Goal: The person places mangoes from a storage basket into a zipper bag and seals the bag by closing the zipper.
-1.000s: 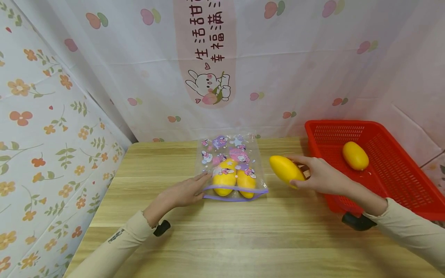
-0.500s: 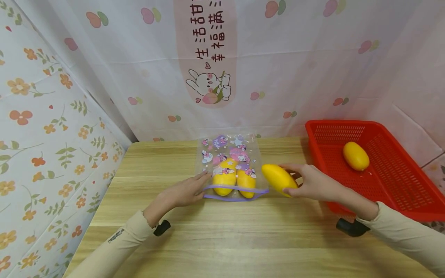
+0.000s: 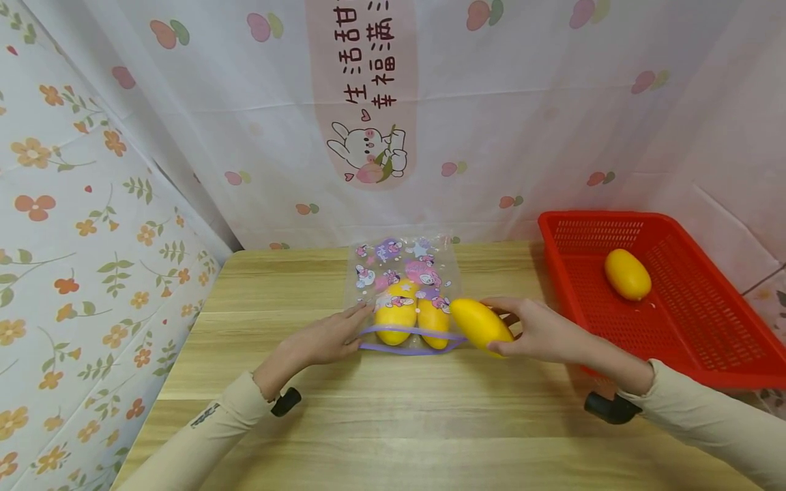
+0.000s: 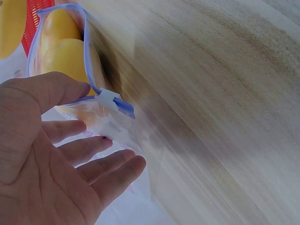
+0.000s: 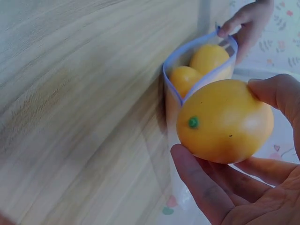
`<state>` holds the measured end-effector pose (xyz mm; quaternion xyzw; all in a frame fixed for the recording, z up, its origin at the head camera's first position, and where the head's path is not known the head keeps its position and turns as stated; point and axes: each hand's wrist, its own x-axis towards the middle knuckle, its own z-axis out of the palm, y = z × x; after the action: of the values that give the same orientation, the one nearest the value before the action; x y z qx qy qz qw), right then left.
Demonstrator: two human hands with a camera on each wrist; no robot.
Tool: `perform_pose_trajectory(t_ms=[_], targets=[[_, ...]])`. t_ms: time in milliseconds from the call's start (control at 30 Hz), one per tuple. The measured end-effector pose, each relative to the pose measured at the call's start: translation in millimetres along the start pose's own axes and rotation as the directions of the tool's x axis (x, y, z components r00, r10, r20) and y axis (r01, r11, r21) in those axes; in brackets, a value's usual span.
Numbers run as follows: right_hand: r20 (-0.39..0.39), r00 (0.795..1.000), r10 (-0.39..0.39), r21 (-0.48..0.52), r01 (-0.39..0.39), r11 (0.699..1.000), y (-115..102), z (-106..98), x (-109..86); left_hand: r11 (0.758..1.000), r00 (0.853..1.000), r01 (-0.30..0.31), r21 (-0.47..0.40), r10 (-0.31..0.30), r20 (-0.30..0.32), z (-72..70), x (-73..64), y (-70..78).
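Fruit (image 3: 481, 326) sits in our right hand (image 3: 537, 331), fingers curled round it, by the gaping bag (image 3: 405, 262); our left hand (image 3: 328, 335), fingers loosely spread, touches its corner. We should steady that and feed tip-first.

A wood-grain table (image 3: 399, 423) bears a clear bag (image 3: 402, 262) and red basket (image 3: 688, 324).

Bag (image 3: 393, 262) on table (image 3: 368, 423), two fruits (image 3: 396, 319) in it. Basket (image 3: 681, 334) right of it, one fruit (image 3: 628, 274) inside. Held fruit (image 3: 480, 323) between them, by bag's right corner.
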<state>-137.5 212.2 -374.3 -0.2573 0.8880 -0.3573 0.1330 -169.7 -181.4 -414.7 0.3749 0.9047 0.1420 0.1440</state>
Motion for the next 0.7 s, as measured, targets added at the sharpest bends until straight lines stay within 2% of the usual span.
perform_pose_trajectory(t_ms=[200, 700], targets=[[-0.015, 1.000, -0.009, -0.007, 0.009, 1.000, -1.9, 6.7, 2.8, 1.000, 1.000, 0.003, -0.005, -0.003, 0.000, 0.0, 0.3, 0.5], [0.035, 0.999, -0.018, 0.050, 0.016, 0.999, -7.4, 17.5, 4.5, 1.000, 1.000, -0.007, -0.004, 0.007, -0.012, -0.1, 0.1, 1.5]])
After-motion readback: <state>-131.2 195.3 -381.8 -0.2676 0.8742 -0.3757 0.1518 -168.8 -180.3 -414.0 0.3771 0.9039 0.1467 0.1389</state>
